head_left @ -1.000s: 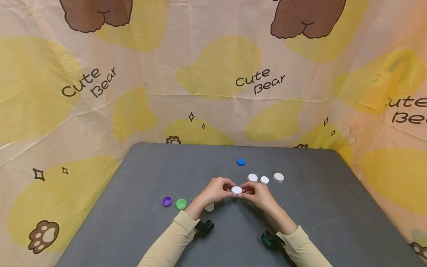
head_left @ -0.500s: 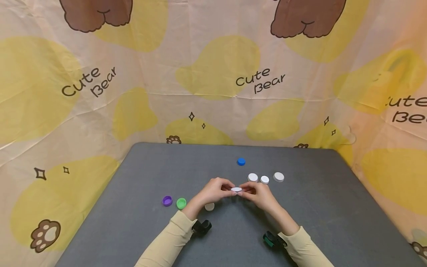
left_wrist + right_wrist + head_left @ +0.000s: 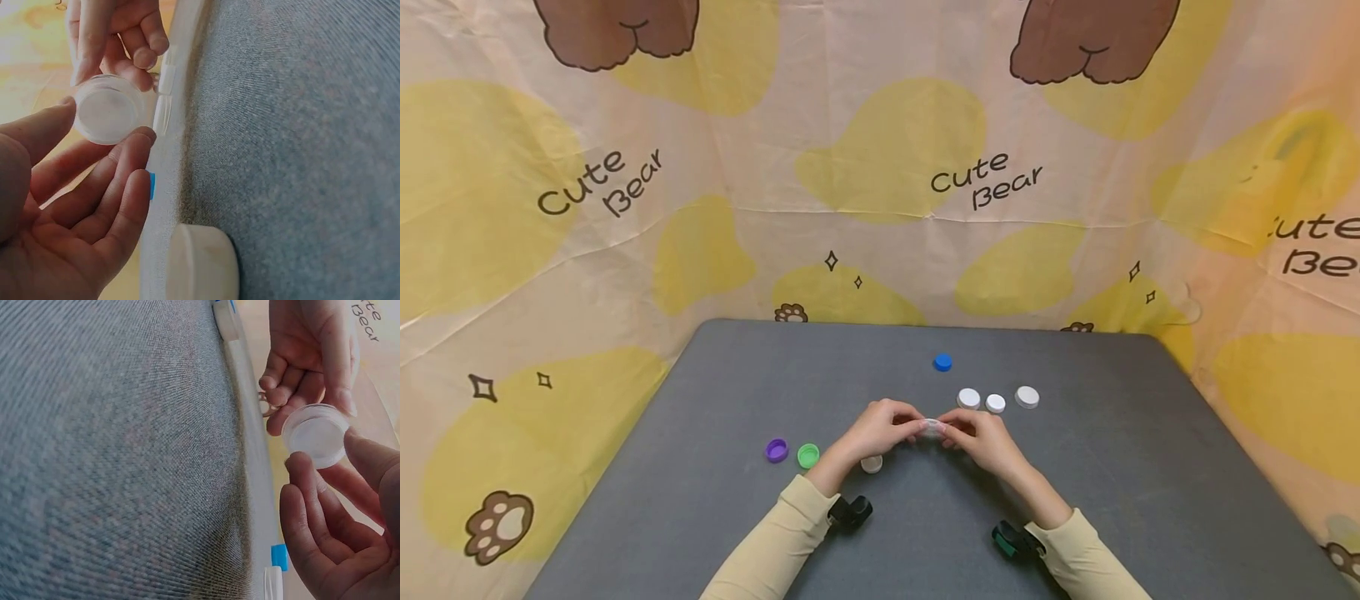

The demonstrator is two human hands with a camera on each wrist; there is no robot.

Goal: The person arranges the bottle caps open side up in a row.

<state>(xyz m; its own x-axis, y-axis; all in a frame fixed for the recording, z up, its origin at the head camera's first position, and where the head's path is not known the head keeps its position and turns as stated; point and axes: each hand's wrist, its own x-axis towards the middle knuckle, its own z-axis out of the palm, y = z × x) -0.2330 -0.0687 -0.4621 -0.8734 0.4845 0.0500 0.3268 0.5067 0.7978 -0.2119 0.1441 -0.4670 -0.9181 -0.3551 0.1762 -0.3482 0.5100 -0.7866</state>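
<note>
A small round white plastic cap (image 3: 932, 423) with a translucent rim is held between both hands above the table. My left hand (image 3: 882, 429) pinches its left side with thumb and fingers, and my right hand (image 3: 983, 435) pinches the opposite side. The left wrist view has the cap's round face (image 3: 106, 115) turned towards the camera. Seen from the right wrist, it looks like a shallow clear-edged disc (image 3: 317, 437). In the head view the cap stands nearly edge-on, partly hidden by the fingertips. A cream-white cap (image 3: 872, 464) lies by the left wrist.
On the grey table (image 3: 1112, 467), a purple cap (image 3: 777, 451) and a green cap (image 3: 808, 456) lie at the left. Beyond the right hand sit three white caps (image 3: 1027, 397). A blue cap (image 3: 942, 362) lies farther back. Patterned cloth (image 3: 880, 167) hangs behind the table.
The held cap has tilted, so its white top, broad at first, narrows and now shows almost edge-on. Both hands stay in nearly the same place, with the left forearm shifted slightly left.
</note>
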